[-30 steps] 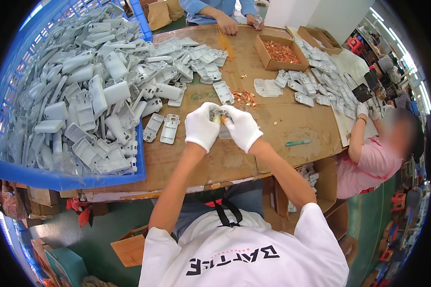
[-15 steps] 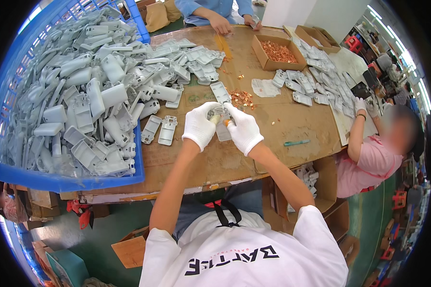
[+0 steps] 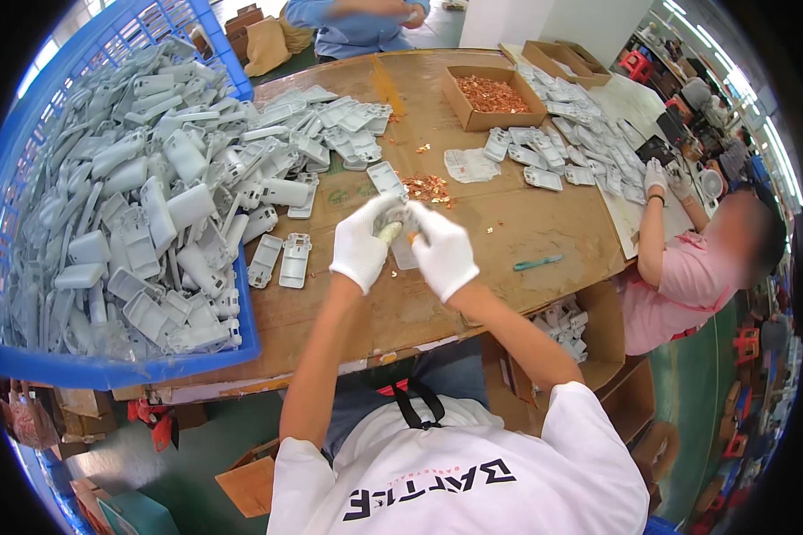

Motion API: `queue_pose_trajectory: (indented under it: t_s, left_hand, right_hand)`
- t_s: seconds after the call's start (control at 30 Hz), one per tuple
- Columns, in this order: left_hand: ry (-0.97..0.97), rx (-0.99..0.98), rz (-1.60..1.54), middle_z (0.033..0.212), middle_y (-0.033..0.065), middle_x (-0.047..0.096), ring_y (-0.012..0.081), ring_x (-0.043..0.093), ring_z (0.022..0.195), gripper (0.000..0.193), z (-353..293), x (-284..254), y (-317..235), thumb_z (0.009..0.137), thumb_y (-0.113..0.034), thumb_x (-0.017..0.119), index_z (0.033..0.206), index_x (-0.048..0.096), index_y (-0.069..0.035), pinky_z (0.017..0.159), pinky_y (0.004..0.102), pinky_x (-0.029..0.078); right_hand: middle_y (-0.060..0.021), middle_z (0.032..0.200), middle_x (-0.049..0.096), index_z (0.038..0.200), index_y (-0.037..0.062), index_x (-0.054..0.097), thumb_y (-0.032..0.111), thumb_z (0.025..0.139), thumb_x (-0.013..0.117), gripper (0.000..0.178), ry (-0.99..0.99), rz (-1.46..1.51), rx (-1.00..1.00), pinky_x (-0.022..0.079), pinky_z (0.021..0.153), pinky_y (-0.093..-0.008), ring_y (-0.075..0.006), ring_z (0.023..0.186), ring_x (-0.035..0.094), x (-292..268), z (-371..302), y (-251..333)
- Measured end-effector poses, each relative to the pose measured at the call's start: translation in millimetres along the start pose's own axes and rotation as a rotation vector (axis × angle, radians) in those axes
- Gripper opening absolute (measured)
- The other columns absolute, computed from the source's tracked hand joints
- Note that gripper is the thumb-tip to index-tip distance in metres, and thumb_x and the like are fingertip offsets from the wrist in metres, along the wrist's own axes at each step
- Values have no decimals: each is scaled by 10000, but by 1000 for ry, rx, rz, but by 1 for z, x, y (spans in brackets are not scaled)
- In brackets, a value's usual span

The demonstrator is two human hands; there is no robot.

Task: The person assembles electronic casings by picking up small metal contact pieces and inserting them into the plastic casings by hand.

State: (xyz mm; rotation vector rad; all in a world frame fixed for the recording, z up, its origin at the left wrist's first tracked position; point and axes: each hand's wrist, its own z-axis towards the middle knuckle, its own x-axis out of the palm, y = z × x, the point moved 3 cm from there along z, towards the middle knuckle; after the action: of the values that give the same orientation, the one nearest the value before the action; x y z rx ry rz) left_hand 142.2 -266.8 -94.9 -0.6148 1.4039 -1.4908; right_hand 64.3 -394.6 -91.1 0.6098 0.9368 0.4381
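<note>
My left hand (image 3: 361, 243), in a white glove with a pale covered fingertip, is closed on a whitish plastic casing (image 3: 405, 253) above the table. My right hand (image 3: 446, 253), also gloved and with an orange-tipped finger, is pinched at the casing's upper end; its fingers hide whatever is between them. Just beyond my hands lies a small heap of copper-coloured metal pieces (image 3: 426, 187). Next to that heap rests another open casing (image 3: 385, 178). Two more casings, one of them the right-hand one (image 3: 295, 260), lie to the left of my hands.
A blue crate (image 3: 152, 358) heaped with casings stands at left, with more spilling onto the table (image 3: 526, 234). A cardboard box (image 3: 495, 119) of copper pieces, rows of casings (image 3: 589, 134) and a teal pen (image 3: 538, 263) are to the right. Co-workers sit opposite (image 3: 352, 31) and at right (image 3: 678, 276).
The view has shifted slightly. My right hand's fingers have moved a little at the casing, which stays in my left hand. The person opposite has lifted their hands from the table edge.
</note>
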Motion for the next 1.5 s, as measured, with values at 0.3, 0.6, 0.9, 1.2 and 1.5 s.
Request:
queue_pose_trajectory:
  t_s: [0.3, 0.6, 0.9, 1.2, 1.5]
  left_hand:
    - [-251, -224, 1053, 1068, 152, 586, 316, 596, 1008, 287, -38, -76, 2, 823, -130, 713, 1085, 616, -65, 866, 415, 497]
    - [-201, -131, 1285, 979, 107, 602, 282, 620, 923, 161, -55, -62, 37, 804, -186, 718, 918, 677, -79, 766, 399, 528]
    - [44, -254, 1068, 950, 118, 633, 317, 646, 905, 434, -31, -65, 45, 725, -259, 821, 1019, 548, -94, 780, 422, 525]
    - [-101, -342, -136, 1102, 160, 635, 207, 656, 883, 700, -30, -67, 84, 774, 49, 675, 1398, 389, -93, 761, 327, 559]
    - [-170, -176, 418, 1022, 166, 677, 353, 671, 860, 609, -30, -21, -11, 741, -61, 703, 1304, 488, -152, 773, 432, 533]
  right_hand:
    - [-168, 962, 676, 1013, 54, 684, 218, 811, 635, 265, -283, -610, 446, 509, 794, -417, -316, 897, 652, -190, 125, -267]
    - [-66, 887, 617, 879, 131, 673, 70, 803, 625, 109, 231, -274, -329, 529, 752, -393, -272, 861, 627, -27, 57, -95]
    - [-84, 889, 613, 864, 125, 679, 72, 806, 629, 93, 366, -512, -327, 545, 757, -389, -293, 863, 636, 5, 65, -108]
    - [-220, 976, 653, 902, -11, 649, 72, 827, 603, 121, 786, -779, -274, 552, 773, -415, -348, 919, 663, 10, 87, -85]
    - [-87, 880, 674, 1016, 33, 639, -79, 810, 551, 250, 307, 298, -38, 514, 702, -254, -124, 756, 644, -7, 46, 4]
